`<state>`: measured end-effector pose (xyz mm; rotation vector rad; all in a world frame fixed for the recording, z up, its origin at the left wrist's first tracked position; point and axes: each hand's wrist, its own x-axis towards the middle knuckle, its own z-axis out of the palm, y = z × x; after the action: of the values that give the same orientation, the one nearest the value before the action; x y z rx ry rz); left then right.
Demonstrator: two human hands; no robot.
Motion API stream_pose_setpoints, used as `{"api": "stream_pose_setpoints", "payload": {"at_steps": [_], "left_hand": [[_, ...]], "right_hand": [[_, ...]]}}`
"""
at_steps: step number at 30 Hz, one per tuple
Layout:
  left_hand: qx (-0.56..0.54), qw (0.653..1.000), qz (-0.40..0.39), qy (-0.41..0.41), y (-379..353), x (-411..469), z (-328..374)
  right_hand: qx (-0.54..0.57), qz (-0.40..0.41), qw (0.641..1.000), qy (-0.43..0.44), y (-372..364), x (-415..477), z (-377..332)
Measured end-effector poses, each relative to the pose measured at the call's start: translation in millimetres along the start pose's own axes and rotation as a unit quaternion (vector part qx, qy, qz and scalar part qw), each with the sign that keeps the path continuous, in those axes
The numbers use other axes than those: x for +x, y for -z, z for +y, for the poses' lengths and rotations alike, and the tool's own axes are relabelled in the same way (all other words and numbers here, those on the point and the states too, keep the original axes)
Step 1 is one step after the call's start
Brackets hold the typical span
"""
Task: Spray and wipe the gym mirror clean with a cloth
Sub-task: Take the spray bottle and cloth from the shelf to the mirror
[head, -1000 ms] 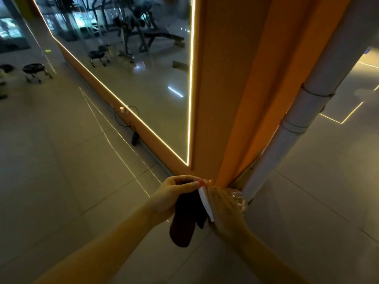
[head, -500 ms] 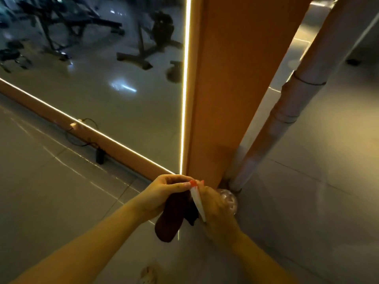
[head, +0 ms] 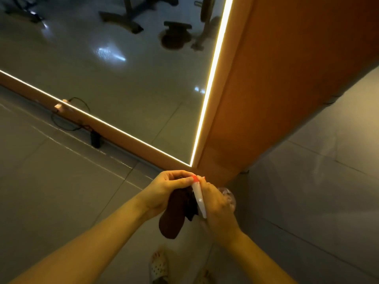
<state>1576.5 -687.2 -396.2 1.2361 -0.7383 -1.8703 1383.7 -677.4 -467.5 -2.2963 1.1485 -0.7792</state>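
The big gym mirror (head: 127, 83), edged by a lit strip, fills the upper left and ends at an orange wall corner. Just below that corner my two hands meet. My left hand (head: 168, 189) holds a dark brown cloth (head: 174, 218) that hangs down from it, and its thumb and fingers pinch the red nozzle tip of the spray bottle. My right hand (head: 217, 208) grips the spray bottle (head: 199, 198), whose white head points up; its clear body (head: 228, 196) shows past my fingers.
An orange wall (head: 276, 89) runs off to the right of the mirror. A power adapter and cable (head: 95, 138) lie at the mirror's base on the tiled floor. My sandalled foot (head: 159, 267) shows at the bottom edge. Gym machines are reflected in the mirror.
My view has swung closer to the mirror's lower right corner and tilted down. Both hands keep the same hold at the nozzle with the cloth hanging.
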Motion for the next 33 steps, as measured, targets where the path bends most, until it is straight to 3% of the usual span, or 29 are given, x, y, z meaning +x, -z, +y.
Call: {"api": "stream_pose_setpoints", "payload": {"at_steps": [6,9,12,17,19,23,26,29,33], "left_hand": [[-0.002,0.999,0.030,0.034,68.1,75.5,-78.8],[0.165,0.983,0.016,0.079,104.3,118.1,-148.5],[0.251,0.963,-0.019,0.093,119.4,151.6,-210.1],[0.320,0.938,0.101,0.081,168.5,204.6,-288.5],[0.312,0.935,0.137,0.094,183.8,229.6,-322.3],[0.291,0.937,0.130,0.146,183.2,290.9,-393.7],[0.351,0.919,0.072,0.165,193.2,334.4,-446.0],[0.441,0.887,0.027,0.133,210.8,359.1,-459.7],[0.396,0.918,0.026,0.025,220.4,345.3,-388.3]], "right_hand": [[-0.034,-0.007,0.997,-0.063,-86.9,-12.2,73.2],[0.008,-0.008,0.991,-0.131,-133.6,-24.0,105.3],[0.042,-0.032,0.986,-0.157,-182.0,-36.0,132.5],[0.087,-0.029,0.971,-0.220,-234.5,-57.9,180.6],[0.063,0.000,0.974,-0.220,-251.6,-63.5,198.1],[0.060,0.023,0.976,-0.208,-287.3,-69.1,245.5],[0.053,0.012,0.982,-0.180,-309.9,-73.9,286.9],[0.019,0.014,0.990,-0.138,-326.3,-71.4,306.7],[-0.011,0.070,0.992,-0.100,-330.2,-45.7,302.2]]}}
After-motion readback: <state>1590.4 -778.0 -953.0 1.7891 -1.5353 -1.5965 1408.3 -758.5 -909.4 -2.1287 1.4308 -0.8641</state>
